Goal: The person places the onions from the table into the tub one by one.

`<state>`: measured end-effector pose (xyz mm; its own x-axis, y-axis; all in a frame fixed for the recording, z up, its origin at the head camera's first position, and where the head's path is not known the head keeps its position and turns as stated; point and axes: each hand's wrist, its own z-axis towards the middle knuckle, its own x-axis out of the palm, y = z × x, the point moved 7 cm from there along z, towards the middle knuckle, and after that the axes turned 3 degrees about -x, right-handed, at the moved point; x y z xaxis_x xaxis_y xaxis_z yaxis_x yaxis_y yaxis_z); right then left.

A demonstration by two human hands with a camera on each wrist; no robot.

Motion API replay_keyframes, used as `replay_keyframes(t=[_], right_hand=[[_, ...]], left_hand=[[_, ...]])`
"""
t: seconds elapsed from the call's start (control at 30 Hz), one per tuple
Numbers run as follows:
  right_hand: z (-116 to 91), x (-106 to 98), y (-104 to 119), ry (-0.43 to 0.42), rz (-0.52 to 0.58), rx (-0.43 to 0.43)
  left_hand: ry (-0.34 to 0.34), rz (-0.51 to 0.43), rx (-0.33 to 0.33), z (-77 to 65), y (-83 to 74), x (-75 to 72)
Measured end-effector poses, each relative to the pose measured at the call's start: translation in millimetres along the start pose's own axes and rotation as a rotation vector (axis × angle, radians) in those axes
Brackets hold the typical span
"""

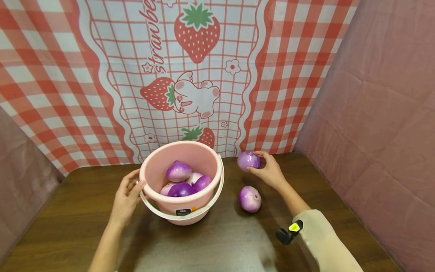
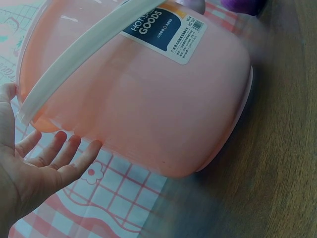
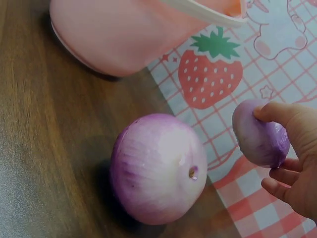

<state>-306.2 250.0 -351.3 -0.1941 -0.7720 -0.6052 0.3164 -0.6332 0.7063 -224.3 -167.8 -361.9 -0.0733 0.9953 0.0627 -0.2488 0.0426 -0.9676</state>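
Observation:
A pink bucket (image 1: 183,204) with a white handle (image 1: 176,217) stands on the table, several purple onions (image 1: 179,171) inside it. My left hand (image 1: 126,194) holds the bucket at the left of its rim; the left wrist view shows the fingers (image 2: 69,161) against its outer side. To the right of the bucket, my right hand (image 1: 270,172) grips a purple onion (image 1: 249,161) between thumb and fingers. That onion appears raised off the table in the right wrist view. Nearer to me, a purple-and-white onion (image 1: 250,199) lies on the table.
The dark wooden table (image 1: 204,249) meets a red-and-white checked strawberry cloth (image 1: 272,75) hanging behind it. Pink fabric (image 1: 374,113) hangs on the right side. A black device (image 1: 288,234) is strapped at my right sleeve.

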Motion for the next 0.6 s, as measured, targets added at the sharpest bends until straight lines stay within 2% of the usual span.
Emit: replay_keyframes(t=[0.4,0.6], right_hand=[[1,-7,24,0.003,0.033,-0.044],[1,-7,38,0.013,0.09,-0.066]], left_hand=[[0.005,-0.005,0.005,0.0,-0.3,0.2],[0.008,-0.024,0.009,-0.2,-0.4,0.6]])
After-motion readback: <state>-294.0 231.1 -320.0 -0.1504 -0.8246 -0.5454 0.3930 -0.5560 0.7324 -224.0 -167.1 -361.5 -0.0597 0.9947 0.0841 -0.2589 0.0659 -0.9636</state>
